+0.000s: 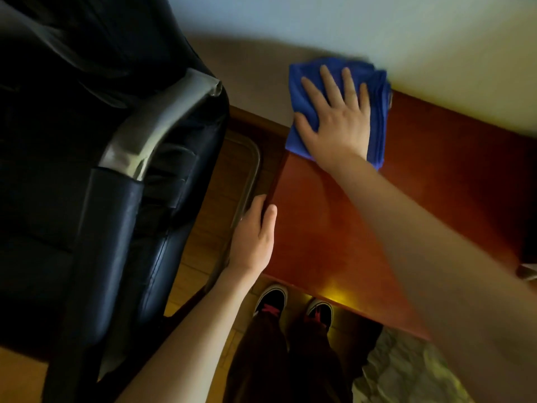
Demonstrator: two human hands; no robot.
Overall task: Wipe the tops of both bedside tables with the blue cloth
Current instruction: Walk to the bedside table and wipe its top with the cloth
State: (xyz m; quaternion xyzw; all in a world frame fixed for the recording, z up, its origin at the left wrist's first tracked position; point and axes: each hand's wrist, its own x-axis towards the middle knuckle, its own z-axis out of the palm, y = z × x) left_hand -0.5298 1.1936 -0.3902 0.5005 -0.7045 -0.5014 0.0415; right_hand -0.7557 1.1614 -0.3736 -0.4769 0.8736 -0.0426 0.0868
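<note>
A reddish-brown wooden bedside table (343,228) fills the middle and right of the view. A folded blue cloth (305,82) lies on its far left corner, against the wall. My right hand (337,117) lies flat on the cloth with fingers spread, pressing it down on the tabletop. My left hand (255,237) rests on the table's left edge, thumb on top and fingers curled over the side. Only this one table is in view.
A black leather armchair (96,175) with a silver armrest stands close on the left. A narrow strip of wooden floor (232,170) separates it from the table. My shoes (271,298) are at the table's front. Patterned bedding (406,370) shows at the lower right.
</note>
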